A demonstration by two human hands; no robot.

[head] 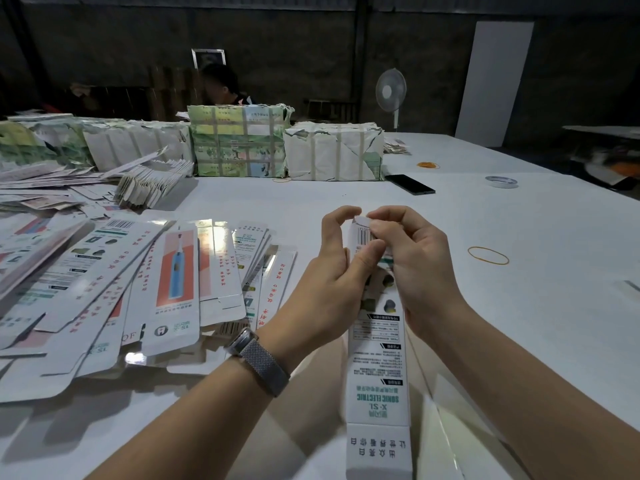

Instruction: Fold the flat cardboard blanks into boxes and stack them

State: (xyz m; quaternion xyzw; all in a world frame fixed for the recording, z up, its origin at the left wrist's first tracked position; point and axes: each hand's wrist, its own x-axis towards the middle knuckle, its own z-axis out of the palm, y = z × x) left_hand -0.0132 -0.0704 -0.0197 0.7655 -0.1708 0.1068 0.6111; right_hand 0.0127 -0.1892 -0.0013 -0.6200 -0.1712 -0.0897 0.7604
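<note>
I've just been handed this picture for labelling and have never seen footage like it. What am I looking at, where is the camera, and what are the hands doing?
There is no machine here: a person is working with bare hands, and the one picture comes from a camera worn on their head, looking forward and down. The left hand, with a wristwatch, and the right hand both grip a long white box and work at the flap on its far end. The box points away from the person over a white table. To the left lies a loose pile of flat cardboard blanks, not yet folded. Farther back stand wrapped bundles, a black phone, a roll of tape and a rubber band. Another person sits behind the bundles.
</note>
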